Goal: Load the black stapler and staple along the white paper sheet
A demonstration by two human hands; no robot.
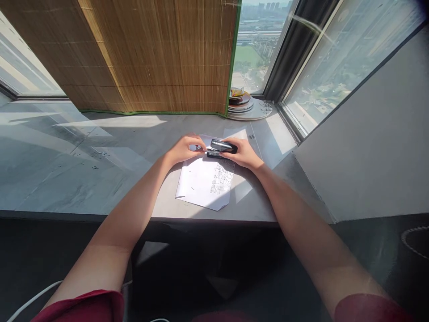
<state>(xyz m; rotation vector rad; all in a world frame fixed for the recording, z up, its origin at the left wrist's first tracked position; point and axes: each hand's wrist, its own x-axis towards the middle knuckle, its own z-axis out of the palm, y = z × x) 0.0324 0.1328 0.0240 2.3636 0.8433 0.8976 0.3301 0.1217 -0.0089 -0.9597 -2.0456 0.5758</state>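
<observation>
A black stapler (224, 146) with a shiny top is gripped at its rear end by my right hand (240, 152). Its jaw faces left, with a gap between the upper arm and the base. My left hand (188, 148) is closed in a pinch at the stapler's front end. Something small and dark shows at those fingertips, too small to name. Beneath both hands lies a white sheet of paper (201, 183), with rows of dark marks on its right side and a bent lower corner. Another pale sheet (243, 192) partly shows to its right.
Small dark bits (94, 167) are scattered on the grey marble-like ledge (130, 179). A stack of plates (241, 107) stands in the back right corner by the window. A bamboo blind (161, 58) hangs behind the ledge, and a white wall (362, 134) bounds the right side.
</observation>
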